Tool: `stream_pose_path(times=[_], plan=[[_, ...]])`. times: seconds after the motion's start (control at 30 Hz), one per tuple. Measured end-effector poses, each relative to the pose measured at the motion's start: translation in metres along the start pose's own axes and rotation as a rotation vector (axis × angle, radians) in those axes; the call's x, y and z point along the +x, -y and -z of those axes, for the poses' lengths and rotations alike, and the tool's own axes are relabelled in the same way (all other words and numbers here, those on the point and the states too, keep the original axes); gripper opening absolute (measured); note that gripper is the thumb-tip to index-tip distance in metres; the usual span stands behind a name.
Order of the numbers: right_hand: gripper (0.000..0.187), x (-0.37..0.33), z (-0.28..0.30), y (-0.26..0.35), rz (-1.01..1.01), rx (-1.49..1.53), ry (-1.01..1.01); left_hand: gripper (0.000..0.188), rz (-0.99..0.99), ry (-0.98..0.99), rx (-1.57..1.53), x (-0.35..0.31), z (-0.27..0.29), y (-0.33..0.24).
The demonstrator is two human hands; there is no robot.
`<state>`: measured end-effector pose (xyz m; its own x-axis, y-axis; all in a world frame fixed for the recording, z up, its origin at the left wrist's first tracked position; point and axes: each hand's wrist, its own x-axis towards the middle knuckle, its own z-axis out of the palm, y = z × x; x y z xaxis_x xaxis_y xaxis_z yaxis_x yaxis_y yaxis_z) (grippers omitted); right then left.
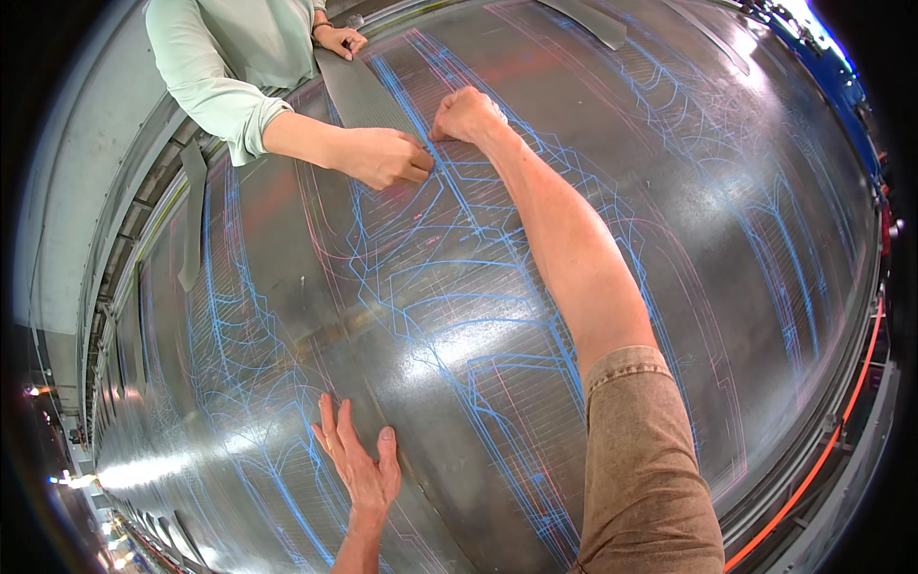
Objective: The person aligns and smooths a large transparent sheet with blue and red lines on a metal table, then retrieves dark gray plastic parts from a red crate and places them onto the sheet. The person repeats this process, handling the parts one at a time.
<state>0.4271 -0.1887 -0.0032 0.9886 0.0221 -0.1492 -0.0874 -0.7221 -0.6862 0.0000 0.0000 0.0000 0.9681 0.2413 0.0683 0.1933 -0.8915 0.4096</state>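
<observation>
A long grey strip of thin sheet (365,98) lies over a dark, shiny surface (402,383) drawn with blue and pink lines. My right hand (469,115), its arm stretched far forward, is closed at the corner of the strip's near end, fingers pinched together on the edge. Opposite it, a co-worker's hand (390,158) in a pale green sleeve is closed at the other corner of that end. The co-worker's other hand (341,40) rests by the strip's far end. Lower down, my left hand (359,464) is open, fingers spread against the surface, holding nothing.
Another grey strip (194,215) hangs over the left edge of the surface, and one more (593,21) lies at the far side. The co-worker (229,57) leans in from the upper left. An orange cable or hose (813,459) runs along the right edge.
</observation>
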Motion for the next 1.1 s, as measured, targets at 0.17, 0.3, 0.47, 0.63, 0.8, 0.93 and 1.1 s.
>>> stream_pose_path(times=[0.17, 0.3, 0.47, 0.63, 0.8, 0.93, 1.1], plan=[[0.019, 0.003, -0.003, 0.000, -0.034, -0.036, 0.003, 0.065, -0.010, -0.001, 0.011, -0.001, 0.002, 0.002], [0.023, 0.001, -0.006, 0.005, -0.060, -0.051, -0.007, 0.065, -0.003, 0.001, 0.004, -0.002, 0.004, 0.003], [0.026, 0.010, -0.007, 0.010, -0.091, -0.159, -0.001, 0.065, -0.012, -0.004, 0.002, -0.002, 0.002, 0.004], [0.024, 0.012, -0.006, 0.010, -0.069, -0.194, 0.014, 0.067, -0.008, -0.012, -0.005, -0.002, 0.000, 0.002], [0.022, 0.025, -0.007, 0.006, -0.076, -0.198, 0.076, 0.067, -0.011, -0.012, -0.009, -0.001, 0.000, 0.002], [0.020, 0.035, -0.007, -0.005, -0.064, 0.032, 0.168, 0.067, -0.016, -0.017, -0.008, -0.002, -0.001, 0.004], [0.022, 0.015, -0.007, 0.014, -0.131, -0.172, -0.024, 0.067, -0.011, -0.022, -0.001, -0.002, -0.002, 0.005]])
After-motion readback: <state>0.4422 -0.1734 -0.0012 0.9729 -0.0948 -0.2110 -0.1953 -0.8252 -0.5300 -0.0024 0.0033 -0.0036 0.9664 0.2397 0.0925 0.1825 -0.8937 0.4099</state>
